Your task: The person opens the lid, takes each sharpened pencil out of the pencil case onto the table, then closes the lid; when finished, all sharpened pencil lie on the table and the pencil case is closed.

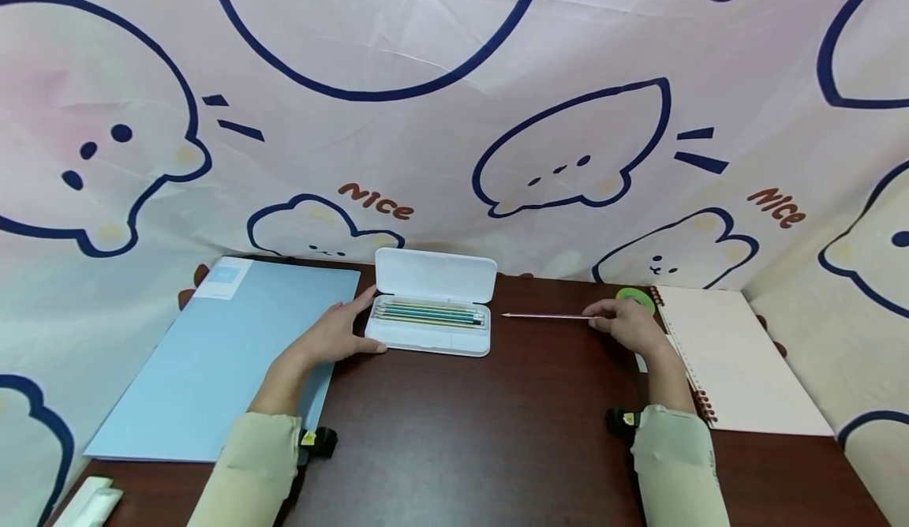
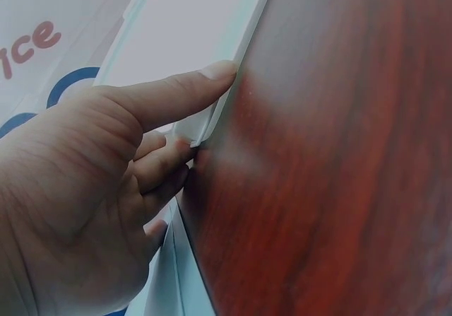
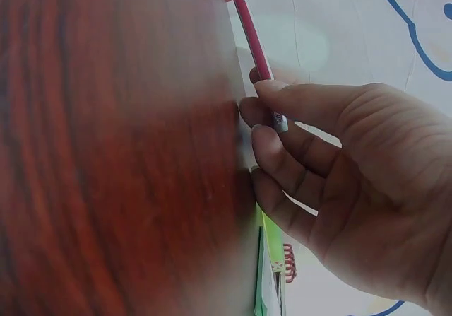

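Note:
A white pencil case [image 1: 429,342] stands with its lid [image 1: 436,274] raised, and several pencils [image 1: 426,314] lie side by side in it. My left hand [image 1: 337,334] holds the left end of the case. In the left wrist view the thumb [image 2: 176,93] lies along the case's edge, with the other fingers bent around its corner. To the right of the case, my right hand [image 1: 628,326] pinches a dark pink pencil [image 1: 543,316] near its blunt end, the tip toward the case. The right wrist view shows that pencil [image 3: 251,30] between thumb and fingers.
A light blue folder [image 1: 234,353] lies on the left, under my left forearm. A spiral sketchbook [image 1: 738,361] is on the right, with a green tape roll [image 1: 635,298] beside its top corner. At the front left lies a white and pale green item [image 1: 92,499]. A printed cloth hangs behind.

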`<state>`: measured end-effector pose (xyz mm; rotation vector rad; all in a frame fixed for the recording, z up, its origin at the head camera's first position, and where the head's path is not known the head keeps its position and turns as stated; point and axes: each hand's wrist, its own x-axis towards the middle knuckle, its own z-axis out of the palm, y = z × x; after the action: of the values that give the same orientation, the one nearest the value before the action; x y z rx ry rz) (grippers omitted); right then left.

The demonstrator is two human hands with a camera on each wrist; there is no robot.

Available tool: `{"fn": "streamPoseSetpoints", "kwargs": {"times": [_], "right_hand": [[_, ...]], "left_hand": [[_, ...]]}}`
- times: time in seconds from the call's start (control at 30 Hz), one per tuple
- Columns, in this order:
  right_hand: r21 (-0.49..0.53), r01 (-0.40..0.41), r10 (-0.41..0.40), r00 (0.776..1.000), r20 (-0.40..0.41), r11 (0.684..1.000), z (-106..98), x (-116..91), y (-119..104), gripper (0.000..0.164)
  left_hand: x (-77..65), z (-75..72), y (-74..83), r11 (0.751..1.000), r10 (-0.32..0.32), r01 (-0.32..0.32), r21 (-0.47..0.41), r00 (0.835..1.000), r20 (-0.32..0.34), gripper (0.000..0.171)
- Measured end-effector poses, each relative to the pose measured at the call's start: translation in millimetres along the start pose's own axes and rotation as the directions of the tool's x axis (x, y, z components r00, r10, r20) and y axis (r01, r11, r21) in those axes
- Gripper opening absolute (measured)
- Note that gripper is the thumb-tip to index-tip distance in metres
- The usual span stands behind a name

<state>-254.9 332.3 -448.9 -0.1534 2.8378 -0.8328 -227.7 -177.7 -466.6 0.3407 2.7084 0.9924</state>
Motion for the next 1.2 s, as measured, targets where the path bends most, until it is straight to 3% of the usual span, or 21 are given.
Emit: {"fn": "streamPoseSetpoints", "kwargs": {"times": [0.4,0.73,1.2], "right_hand": [[-0.043,-0.018,0.017,0.999,-0.030,0.999,5,-2,-6,0.022],[-0.104,0.007,-0.011,0.999,-0.041,0.995,5,2,-7,0.035],[-0.069,-0.014,0.011,0.999,-0.034,0.998,4,-1,-15,0.037]], "left_hand": [[-1.4,0.2,2.8,1.000,-0.021,0.021,0.016,1.000,0.006,0.109],[-1.4,-1.8,3.7,0.999,-0.027,0.026,0.027,1.000,0.004,0.110],[-0.5,-0.7,3.0,0.999,-0.025,0.025,0.039,1.000,0.006,0.109]]}}
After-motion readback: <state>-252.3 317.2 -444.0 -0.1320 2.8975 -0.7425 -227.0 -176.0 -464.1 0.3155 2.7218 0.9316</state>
